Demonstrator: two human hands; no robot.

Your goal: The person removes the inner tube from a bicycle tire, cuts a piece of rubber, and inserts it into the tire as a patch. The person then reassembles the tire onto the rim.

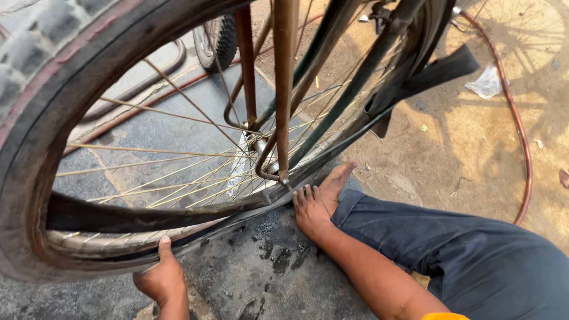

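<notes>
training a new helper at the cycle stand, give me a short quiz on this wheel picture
1. True or false: both hands press on the lower edge of the big black rubber bicycle tyre.
2. Which hand lies nearer the rusty brown metal stay that comes down to the rim? A) left hand B) right hand
3. Fill in: the thin reddish hose lies on the sandy ____.

Key
1. True: each hand rests against the tyre's lower edge; how the fingers sit behind it is hidden.
2. B: the right hand lies just beside the stay's lower end.
3. ground
</notes>
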